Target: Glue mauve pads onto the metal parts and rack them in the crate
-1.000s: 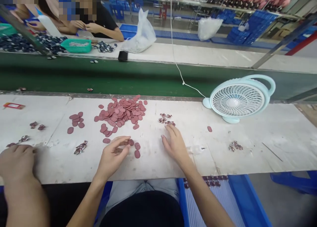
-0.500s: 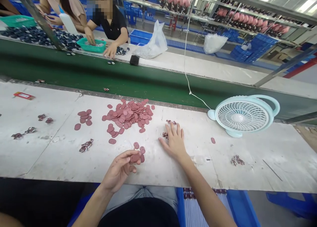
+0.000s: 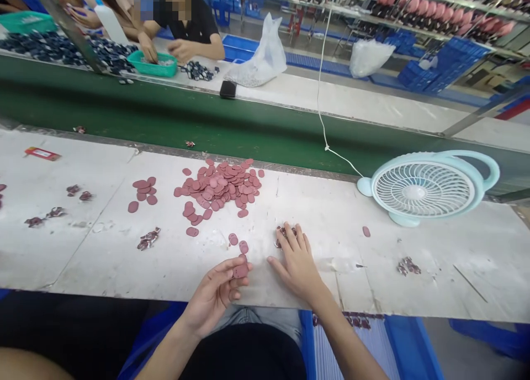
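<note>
My left hand (image 3: 211, 297) is pinching a dull-red oval disc (image 3: 240, 271) between thumb and fingers above the near part of the table. Just beyond it lie a couple of loose oval discs (image 3: 233, 239). My right hand (image 3: 296, 261) rests with its fingers spread over a small cluster of dark-red and silvery pieces (image 3: 280, 237), partly hidden under the fingertips. A large heap of the same oval discs (image 3: 226, 184) lies further back, with a smaller group (image 3: 144, 189) to its left.
A light-blue fan (image 3: 422, 186) stands at right, its white cord (image 3: 325, 131) running upward. A green conveyor belt (image 3: 248, 142) crosses behind the table (image 3: 103, 264). Opposite, a co-worker's hand (image 3: 182, 49) is beside a green basket (image 3: 153, 69). A blue crate (image 3: 408, 341) sits below the table edge.
My right hand has drawn nearer, bringing the far dark-red pieces together with the closer ones. My left hand still holds its disc. The co-worker's hand opposite has pulled back from the belt.
</note>
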`<state>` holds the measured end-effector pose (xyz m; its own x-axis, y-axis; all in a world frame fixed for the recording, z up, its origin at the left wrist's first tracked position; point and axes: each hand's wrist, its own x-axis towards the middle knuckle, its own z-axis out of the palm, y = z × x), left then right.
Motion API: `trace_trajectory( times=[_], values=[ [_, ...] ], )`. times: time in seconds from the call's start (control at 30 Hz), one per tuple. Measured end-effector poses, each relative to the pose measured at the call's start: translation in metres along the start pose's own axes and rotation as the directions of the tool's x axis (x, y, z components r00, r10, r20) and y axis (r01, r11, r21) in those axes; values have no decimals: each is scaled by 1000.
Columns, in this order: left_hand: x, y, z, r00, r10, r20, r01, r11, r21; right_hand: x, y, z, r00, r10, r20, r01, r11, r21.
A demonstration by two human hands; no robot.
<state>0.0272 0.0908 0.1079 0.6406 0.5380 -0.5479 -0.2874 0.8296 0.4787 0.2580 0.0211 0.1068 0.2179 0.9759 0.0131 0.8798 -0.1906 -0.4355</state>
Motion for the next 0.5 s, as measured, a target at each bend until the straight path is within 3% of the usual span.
trace_trajectory(
  times=[0.07,0.13,0.2,0.27,0.3,0.33,0.37,0.4,0.43,0.5],
  values=[
    [-1,-5,1,1000,-24,8,24,1000,-7,-19,-5,-8,980,144,-139,-77,913,401],
    [-1,-9,1,999,-34,37,35,999,-24,-41,-8,-14,896,389,-212,-95,636,766],
    [0,-13,1,997,-43,62,46,998,-46,-62,-4,-18,831,536,-152,-80,384,920],
    [1,-17,1,996,-56,73,61,996,-64,-76,9,-20,832,554,-3,-34,57,998],
    [2,-19,2,995,-68,76,74,995,-72,-80,19,-20,851,518,87,23,-202,979],
    [3,-21,3,993,-81,83,88,993,-80,-81,31,-20,882,443,159,80,-474,877],
    [3,-23,5,991,-94,96,103,991,-90,-80,44,-19,916,351,196,111,-690,715],
    [3,-25,8,988,-107,115,119,988,-99,-77,56,-20,942,269,200,114,-819,563],
    [3,-26,11,984,-118,133,133,985,-107,-73,67,-20,959,210,192,96,-873,478],
    [4,-29,18,977,-134,167,154,981,-117,-65,80,-24,967,162,198,59,-895,443]
  ],
)
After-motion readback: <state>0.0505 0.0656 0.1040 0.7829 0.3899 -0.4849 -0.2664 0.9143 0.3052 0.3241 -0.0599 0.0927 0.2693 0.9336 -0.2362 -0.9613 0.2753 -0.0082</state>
